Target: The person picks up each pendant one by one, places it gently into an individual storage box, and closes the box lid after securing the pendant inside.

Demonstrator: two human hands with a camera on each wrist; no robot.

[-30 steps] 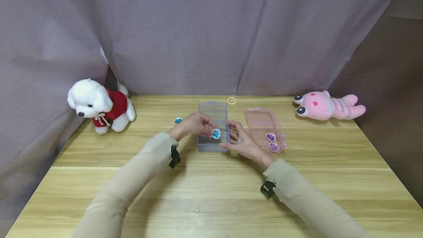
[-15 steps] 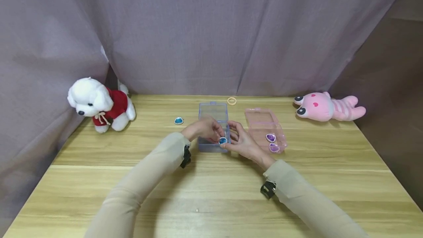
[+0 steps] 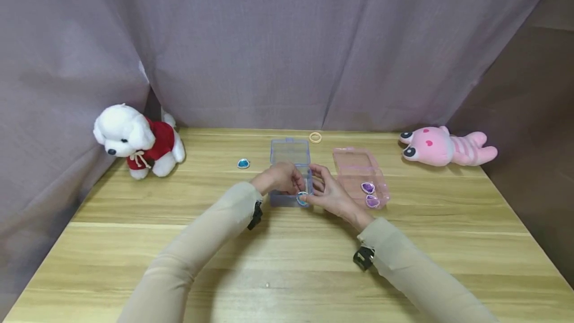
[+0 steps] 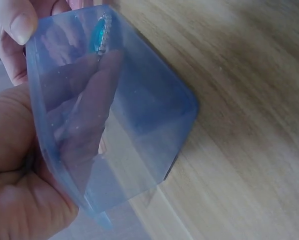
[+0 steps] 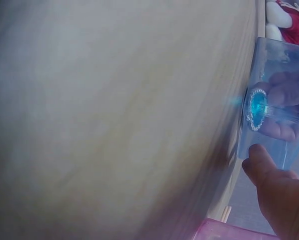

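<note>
A translucent blue box (image 3: 281, 200) stands with its lid raised at the back. My left hand (image 3: 283, 177) reaches inside it, its fingers at a blue gem with a beaded rim (image 3: 302, 198); in the left wrist view the fingertips touch the gem (image 4: 97, 36) seen through the wall. The right wrist view shows the gem (image 5: 258, 110) upright against the box wall (image 5: 277, 50). My right hand (image 3: 333, 194) grips the box's right side, thumb at the front corner and fingers behind. Another blue gem (image 3: 243, 163) lies on the table, left of the box.
Right of the blue box lies an open pink box (image 3: 352, 188) with two purple gems (image 3: 367, 188) in it. Behind is a pale ring (image 3: 315, 137). A white plush dog in red (image 3: 162, 138) sits at the left, a pink plush toy (image 3: 437, 146) at the right.
My left hand has moved right and down into the blue box, carrying the gem from over its middle to its front right corner. My right hand has stayed on the box.
</note>
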